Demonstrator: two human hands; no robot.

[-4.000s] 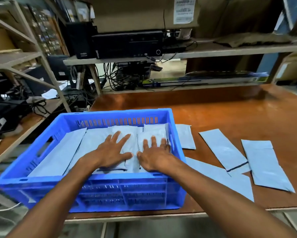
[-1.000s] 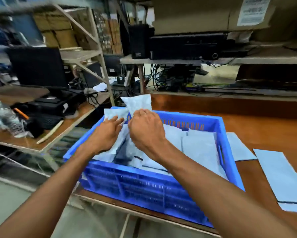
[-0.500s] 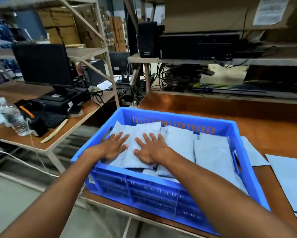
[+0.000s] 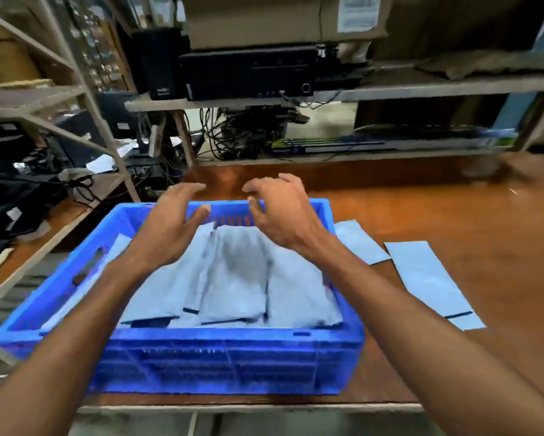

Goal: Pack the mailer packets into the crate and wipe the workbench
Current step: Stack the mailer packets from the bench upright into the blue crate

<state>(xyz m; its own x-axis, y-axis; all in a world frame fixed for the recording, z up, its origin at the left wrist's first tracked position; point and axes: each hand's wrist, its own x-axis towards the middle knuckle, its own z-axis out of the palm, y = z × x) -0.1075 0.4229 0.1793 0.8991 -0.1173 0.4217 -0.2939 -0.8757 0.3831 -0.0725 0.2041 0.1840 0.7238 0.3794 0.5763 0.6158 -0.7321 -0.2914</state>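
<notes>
In the crate [image 4: 226, 336]: pale-blue mailer packets [image 4: 233, 278] overlapping | left hand [image 4: 170, 228], right hand [image 4: 283, 218]: released

both hands came up off the mailer packets [image 4: 233, 278] in the blue crate [image 4: 343, 341]. now left hand [image 4: 170, 228] and right hand [image 4: 283, 212] hover above them, fingers spread, holding nothing.

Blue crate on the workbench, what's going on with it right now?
A person is packing mailer packets into the blue crate at the near edge of the workbench. The left hand and right hand hover over the crate's far side, holding nothing. Several packets lie inside; at least two loose packets lie on the bench to its right, not yet packed.
</notes>
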